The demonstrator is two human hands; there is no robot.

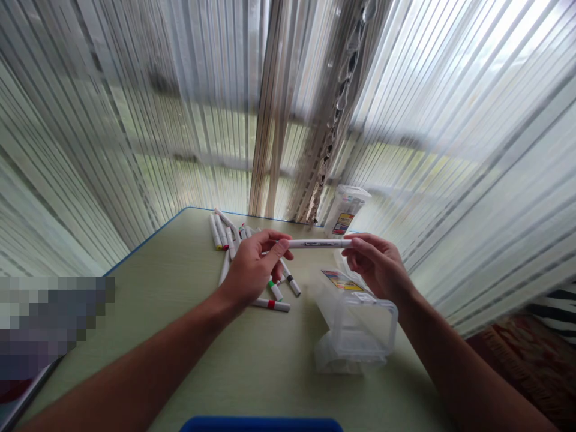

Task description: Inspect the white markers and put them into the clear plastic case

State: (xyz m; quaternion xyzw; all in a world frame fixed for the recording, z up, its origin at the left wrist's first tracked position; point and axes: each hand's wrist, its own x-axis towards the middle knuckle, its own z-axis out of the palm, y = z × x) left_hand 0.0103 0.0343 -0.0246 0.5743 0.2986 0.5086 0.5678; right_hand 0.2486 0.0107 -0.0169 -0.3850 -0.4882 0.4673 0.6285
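A white marker (317,243) is held level above the table between both hands. My left hand (252,267) pinches its left end with thumb and fingers curled. My right hand (378,264) grips its right end. Below them several white markers (272,305) with coloured bands lie scattered on the pale green table (189,336). More markers (222,234) lie in a loose pile near the far edge.
A clear plastic case (355,330) lies on its side under my right wrist. Another clear container (344,210) stands at the back by the striped curtains (135,120). A blue object (261,425) shows at the near edge.
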